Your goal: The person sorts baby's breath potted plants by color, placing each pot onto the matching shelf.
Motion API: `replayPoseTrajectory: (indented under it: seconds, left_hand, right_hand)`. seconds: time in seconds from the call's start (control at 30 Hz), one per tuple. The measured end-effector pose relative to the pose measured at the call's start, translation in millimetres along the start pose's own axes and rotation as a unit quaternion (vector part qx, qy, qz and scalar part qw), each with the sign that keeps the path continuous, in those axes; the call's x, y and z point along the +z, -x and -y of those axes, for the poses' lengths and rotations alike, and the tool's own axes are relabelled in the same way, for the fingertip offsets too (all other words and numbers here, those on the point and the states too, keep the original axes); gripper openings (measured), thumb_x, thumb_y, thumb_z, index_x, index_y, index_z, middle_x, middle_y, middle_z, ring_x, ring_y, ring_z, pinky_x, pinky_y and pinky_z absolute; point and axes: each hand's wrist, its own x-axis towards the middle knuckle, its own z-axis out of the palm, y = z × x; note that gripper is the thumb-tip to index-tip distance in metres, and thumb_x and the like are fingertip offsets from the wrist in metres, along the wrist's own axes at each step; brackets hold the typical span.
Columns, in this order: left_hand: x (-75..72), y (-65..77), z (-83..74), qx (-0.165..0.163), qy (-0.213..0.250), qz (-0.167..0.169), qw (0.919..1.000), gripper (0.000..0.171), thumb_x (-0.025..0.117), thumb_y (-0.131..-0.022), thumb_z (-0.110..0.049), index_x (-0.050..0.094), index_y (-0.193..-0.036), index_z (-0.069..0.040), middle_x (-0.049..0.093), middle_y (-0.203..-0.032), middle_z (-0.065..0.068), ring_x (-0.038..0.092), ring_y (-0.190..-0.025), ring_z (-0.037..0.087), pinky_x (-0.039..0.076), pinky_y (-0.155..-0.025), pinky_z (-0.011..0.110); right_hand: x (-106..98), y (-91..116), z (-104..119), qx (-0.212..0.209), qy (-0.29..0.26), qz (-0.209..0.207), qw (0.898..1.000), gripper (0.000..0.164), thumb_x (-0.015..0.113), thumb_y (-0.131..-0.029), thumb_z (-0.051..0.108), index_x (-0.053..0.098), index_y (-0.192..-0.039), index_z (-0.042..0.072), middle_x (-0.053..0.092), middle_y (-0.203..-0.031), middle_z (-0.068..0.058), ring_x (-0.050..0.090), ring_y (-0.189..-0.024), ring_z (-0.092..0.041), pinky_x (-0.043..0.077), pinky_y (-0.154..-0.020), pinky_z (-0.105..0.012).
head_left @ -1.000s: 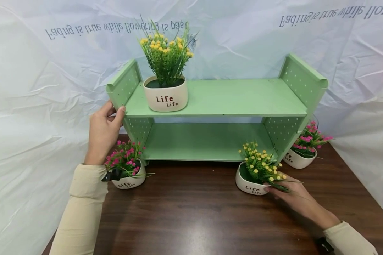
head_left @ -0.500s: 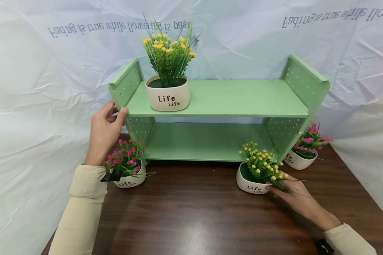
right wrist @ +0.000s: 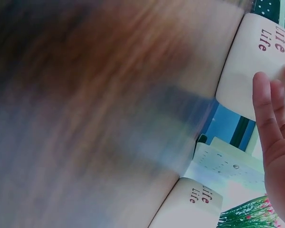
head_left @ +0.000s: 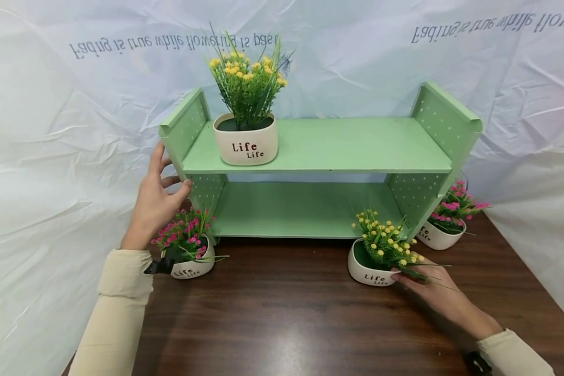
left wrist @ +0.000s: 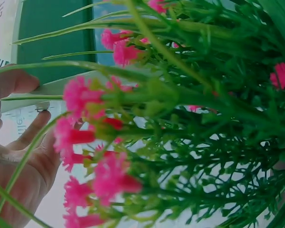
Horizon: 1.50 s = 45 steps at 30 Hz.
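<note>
A pale sheet (head_left: 51,130) with inverted lettering hangs behind both hands; a dark wood-grain table (head_left: 282,313) lies beneath them. The green shelf unit (head_left: 357,140), two tiers, stands between and beyond the hands.

The left arm, in a beige sleeve (head_left: 122,313), reaches forward. The left hand (head_left: 156,206) is spread at the unit's left side panel, thumb at the front edge, fingers extended along the outer face, not curled round it. The right arm enters from the near right. The right hand (head_left: 444,292) is low, thumb against the small yellow-flowered pot (head_left: 364,271). Fingers visible from the right wrist appear nearly straight; foliage covers others from above, so whether they pinch the pot cannot be told. That pot is upright on the table, at the right hand's fingertips.

The taller yellow-flowered pot (head_left: 246,149) stands on the upper tier, right of the left hand. The left pink-flowered pot (head_left: 192,267) sits just below that hand, its blooms obstructing most of the left wrist view. The right pink-flowered pot (head_left: 442,237) stands beyond the right hand, outside the unit.
</note>
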Motion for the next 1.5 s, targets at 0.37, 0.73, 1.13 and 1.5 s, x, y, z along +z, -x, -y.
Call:
replayPoseTrajectory:
  seconds: [0.37,0.73,1.13,1.5]
  left_hand:
    - [3.6,3.2,-1.7,-0.005,0.001,-0.014,0.9999,0.1,0.064,-0.096,0.002,0.011,-0.168,-0.042,0.046,-0.156,0.019,0.065,-0.12,0.052,0.064,-0.06,0.024]
    - [5.5,6.5,-5.2,-0.032,0.016,-0.025,0.9991,0.098,0.062,-0.097,0.0,0.013,-0.167,-0.046,0.046,-0.157,0.016,0.068,-0.115,0.048,0.065,-0.055,0.037]
    - [12.2,7.0,-10.0,-0.038,0.019,-0.064,0.9971,0.082,0.061,-0.095,0.005,0.04,-0.161,-0.04,0.056,-0.14,0.013,0.074,-0.08,0.004,0.064,-0.052,0.039]
    - [17.3,6.0,-11.5,-0.046,-0.001,-0.077,0.996,0.079,0.062,-0.094,0.006,0.046,-0.159,-0.036,0.057,-0.139,0.013,0.07,-0.074,-0.004,0.062,-0.047,0.036]
  right_hand:
    - [-13.0,0.3,9.5,-0.024,0.047,0.007,0.999,0.034,0.088,-0.074,-0.002,0.083,-0.103,0.015,0.077,-0.099,0.011,0.065,-0.096,0.002,0.047,-0.084,-0.004]
    - [-60.7,-24.3,55.5,-0.053,0.021,-0.024,0.998,0.025,0.088,-0.081,0.011,0.083,-0.106,0.009,0.076,-0.109,0.017,0.063,-0.103,0.014,0.05,-0.086,-0.003]
    - [-132.2,-99.5,114.0,-0.082,0.012,-0.049,0.995,0.018,0.085,-0.086,0.005,0.082,-0.104,0.01,0.074,-0.101,0.021,0.064,-0.078,0.009,0.051,-0.067,-0.006]
    - [-155.2,-155.3,131.9,-0.024,0.028,-0.009,0.999,0.026,0.079,-0.091,-0.006,0.078,-0.105,0.015,0.074,-0.092,0.009,0.069,-0.077,0.001,0.057,-0.071,-0.008]
